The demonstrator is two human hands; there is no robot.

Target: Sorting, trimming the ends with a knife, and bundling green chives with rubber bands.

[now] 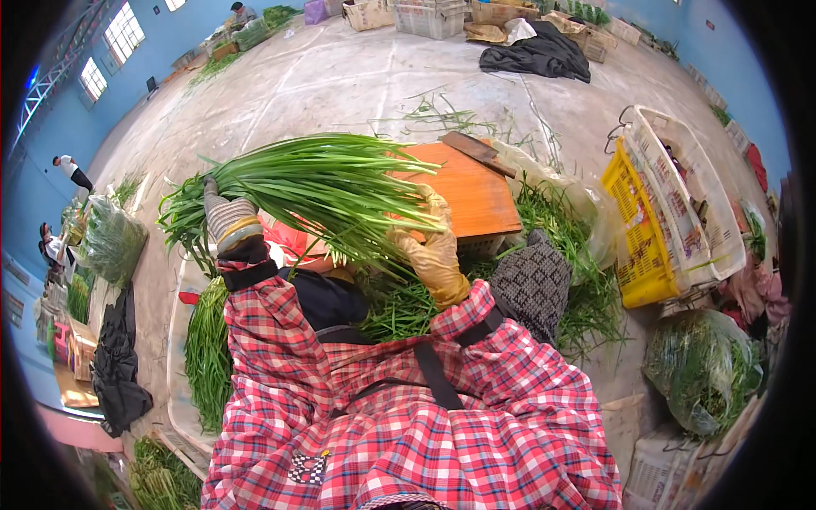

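Observation:
A large bunch of long green garlic chives stretches between my hands above my lap. My left hand, in a grey knitted glove, grips its left end, where the leaves droop. At the paler right end, my right hand, in a yellowish glove, has its fingers curled around some of the stalks. Just beyond this hand is an orange wooden board, with a dark strip of wood on its far edge. Loose chives are heaped below the bunch, between my legs.
On my left stands a pale tub with chives in it. To the right are stacked yellow and white crates and a bagged bundle of greens. Black cloth lies on the far floor. Other people work at the far left.

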